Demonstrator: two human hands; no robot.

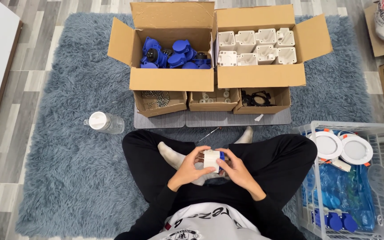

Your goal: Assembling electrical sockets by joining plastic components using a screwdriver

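Observation:
I sit cross-legged on a shaggy blue-grey rug point(72, 178). Both hands hold one small white plastic housing with a blue part point(212, 159) above my lap. My left hand point(187, 168) grips its left side, fingers curled over the top. My right hand point(236, 168) grips its right side, where the blue piece shows. A thin screwdriver point(208, 134) lies on the rug just beyond my feet.
Ahead stand a cardboard box of blue caps point(174, 55) and a box of white housings point(256, 46). In front are three small boxes with screws point(158, 100), white bits point(213, 98), black parts point(258, 98). A bottle point(104, 122) lies left. A white wire basket point(356, 173) stands right.

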